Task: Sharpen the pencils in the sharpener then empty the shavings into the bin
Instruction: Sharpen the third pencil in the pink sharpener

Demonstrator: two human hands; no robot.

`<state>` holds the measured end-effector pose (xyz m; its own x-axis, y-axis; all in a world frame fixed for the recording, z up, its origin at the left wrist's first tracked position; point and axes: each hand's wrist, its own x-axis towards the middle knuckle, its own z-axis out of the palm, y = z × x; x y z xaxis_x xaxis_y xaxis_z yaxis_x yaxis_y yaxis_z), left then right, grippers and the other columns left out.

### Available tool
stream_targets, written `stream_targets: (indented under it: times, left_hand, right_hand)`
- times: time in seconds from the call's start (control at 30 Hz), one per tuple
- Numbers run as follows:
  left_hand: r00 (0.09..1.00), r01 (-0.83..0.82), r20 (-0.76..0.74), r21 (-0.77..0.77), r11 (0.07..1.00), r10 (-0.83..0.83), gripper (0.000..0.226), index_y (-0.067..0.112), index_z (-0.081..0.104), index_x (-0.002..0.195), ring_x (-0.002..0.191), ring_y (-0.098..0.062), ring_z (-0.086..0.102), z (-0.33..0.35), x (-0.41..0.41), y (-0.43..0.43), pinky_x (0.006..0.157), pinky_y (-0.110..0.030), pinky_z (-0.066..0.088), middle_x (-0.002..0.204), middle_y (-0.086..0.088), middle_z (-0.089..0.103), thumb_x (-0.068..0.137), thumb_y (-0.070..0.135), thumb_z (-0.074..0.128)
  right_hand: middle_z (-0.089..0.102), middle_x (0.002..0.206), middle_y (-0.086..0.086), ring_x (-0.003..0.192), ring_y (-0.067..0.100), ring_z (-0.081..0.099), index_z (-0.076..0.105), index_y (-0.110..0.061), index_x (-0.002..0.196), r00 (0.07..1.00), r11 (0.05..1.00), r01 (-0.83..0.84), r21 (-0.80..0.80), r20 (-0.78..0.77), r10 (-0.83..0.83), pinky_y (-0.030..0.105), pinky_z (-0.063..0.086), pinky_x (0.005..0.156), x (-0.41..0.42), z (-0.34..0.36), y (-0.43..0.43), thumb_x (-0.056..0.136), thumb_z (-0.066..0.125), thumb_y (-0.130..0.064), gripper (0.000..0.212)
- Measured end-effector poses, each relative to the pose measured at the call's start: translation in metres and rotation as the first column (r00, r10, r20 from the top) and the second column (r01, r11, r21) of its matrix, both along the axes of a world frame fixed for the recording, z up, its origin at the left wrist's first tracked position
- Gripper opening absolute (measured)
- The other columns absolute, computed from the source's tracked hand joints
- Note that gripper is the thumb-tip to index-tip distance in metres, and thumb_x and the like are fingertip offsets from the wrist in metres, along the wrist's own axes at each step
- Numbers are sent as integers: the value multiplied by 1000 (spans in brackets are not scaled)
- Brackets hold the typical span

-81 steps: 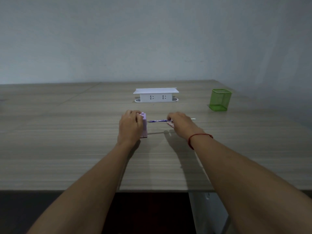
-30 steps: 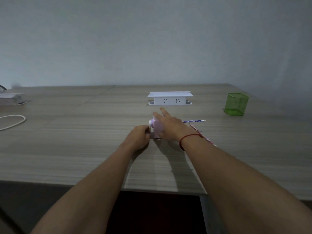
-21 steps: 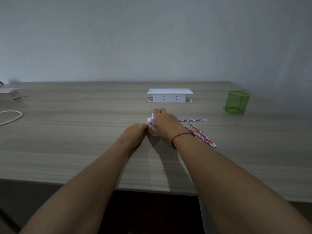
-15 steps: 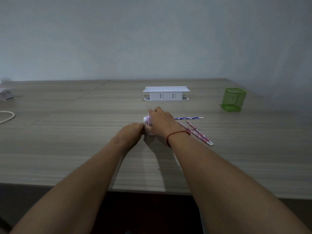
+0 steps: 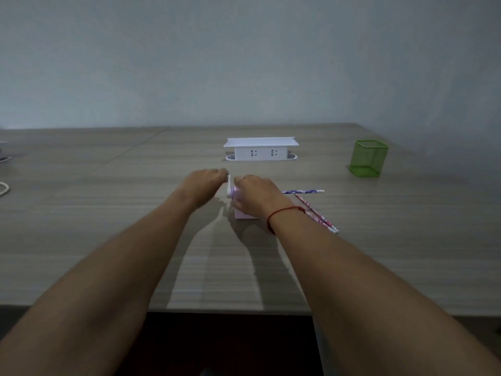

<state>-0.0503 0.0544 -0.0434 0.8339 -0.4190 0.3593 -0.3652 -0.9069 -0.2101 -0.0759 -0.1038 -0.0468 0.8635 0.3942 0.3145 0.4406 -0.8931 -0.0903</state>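
Left hand (image 5: 206, 183) has risen since a moment ago, fingers (image 5: 221, 173) curled on the crank (image 5: 228, 185); the right hand (image 5: 254, 195) grips the sharpener (image 5: 244, 214), midway along the tabletop (image 5: 108, 226), to steady it. One pencil (image 5: 303, 191) pokes from its right side.

Sharpener (image 5: 242, 214) mid-table (image 5: 108, 226), left hand (image 5: 203, 185) at its left, right hand (image 5: 256, 195) on top; pencils (image 5: 315, 213) just right; socket box (image 5: 260, 151) behind; mesh pot (image 5: 368, 158) far right.

Both bare forearms reach forward. The left hand (image 5: 206, 185) pinches the crank (image 5: 229, 185) with curled fingers (image 5: 220, 173) — the right hand (image 5: 257, 198) curls over the sharpener (image 5: 244, 214), a red thread (image 5: 284, 211) round its wrist.
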Motion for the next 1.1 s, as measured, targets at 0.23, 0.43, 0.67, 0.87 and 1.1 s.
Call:
stream_targets:
  times: [0.23,0.43,0.67,0.87,1.1]
  left_hand:
    - [999,-33,22,-81,996,35,23,3,51,116,102,-35,62,2,-14,-5,82,-42,50,114,-20,64,94,6,46]
    - [996,-37,79,-111,993,46,19,2,50,114,100,-38,61,6,-41,-11,77,-41,46,111,-21,63,99,11,40]
    - [998,-61,-16,-147,987,59,21,0,49,114,101,-40,59,-28,-72,-8,76,-45,42,112,-22,62,95,9,45]
    - [999,-31,-42,-140,990,25,20,1,50,111,99,-40,59,-29,-66,-4,74,-45,43,110,-22,62,96,13,44]
    - [997,-1,-73,-140,990,-9,24,1,52,109,96,-39,59,-32,-59,-4,73,-42,42,109,-22,62,99,19,40]
  right_hand:
    - [59,118,11,105,29,59,52,-13,121,999,999,26,-27,-25,-26,38,46,86,-1,1,5,93,56,-34,36]
    - [59,120,13,107,31,58,52,-12,122,996,996,84,-19,-17,-85,37,44,84,-2,0,9,93,55,-36,37]
    - [57,122,13,107,31,57,50,-12,124,996,995,90,-46,-14,-90,34,39,79,-2,0,9,93,52,-37,39]
    - [57,119,15,106,33,58,52,-11,121,994,994,106,-31,27,-106,34,39,77,1,-3,8,91,51,-40,41]
    - [58,115,15,101,32,58,54,-11,117,996,996,89,-26,31,-88,34,38,74,6,-3,6,91,50,-38,38]
